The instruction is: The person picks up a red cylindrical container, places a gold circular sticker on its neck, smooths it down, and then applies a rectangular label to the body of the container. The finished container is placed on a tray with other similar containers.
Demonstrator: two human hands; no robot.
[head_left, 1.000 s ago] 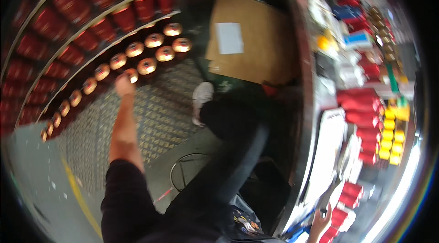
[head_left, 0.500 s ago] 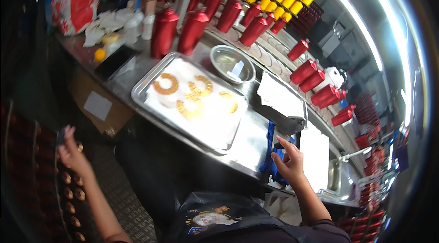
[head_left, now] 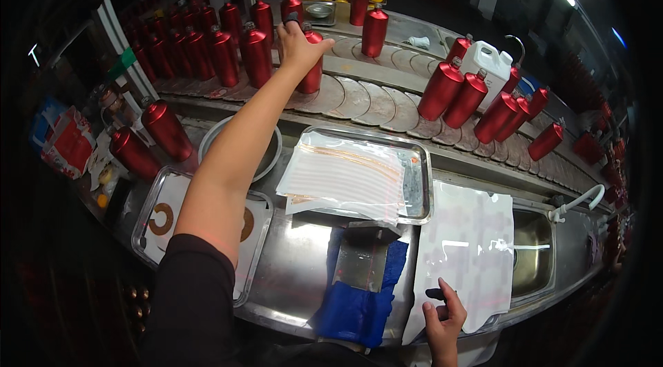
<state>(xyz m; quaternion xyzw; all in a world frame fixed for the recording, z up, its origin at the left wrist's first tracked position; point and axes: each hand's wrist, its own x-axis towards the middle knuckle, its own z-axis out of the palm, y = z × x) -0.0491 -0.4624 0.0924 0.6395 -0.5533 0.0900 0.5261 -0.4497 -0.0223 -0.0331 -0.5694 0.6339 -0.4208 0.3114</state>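
Note:
My left arm stretches far across the bench to the conveyor. My left hand (head_left: 302,48) is over the neck of a glossy red bottle (head_left: 311,77), fingers and thumb apart, with a dark cover on one fingertip. The hand partly hides that bottle, and whether it touches it cannot be made out. Low on the right, my right hand (head_left: 445,317) is half curled, thumb and forefinger apart, holding nothing visible. It is over a white sheet (head_left: 464,256), nearest its front edge. A dark cover is on one of its fingers too.
Red bottles crowd the conveyor (head_left: 373,101) on the left. A white jug (head_left: 489,66) stands among others. On the bench are a tray of printed sheets (head_left: 345,174), a blue cloth (head_left: 356,312) under a metal block (head_left: 360,263), a metal bowl (head_left: 269,160) and a sink (head_left: 533,263).
My left hand has swung from the low left by the racks up to the bottles on the conveyor. My right hand is now over the white sheet. The view has turned and levelled.

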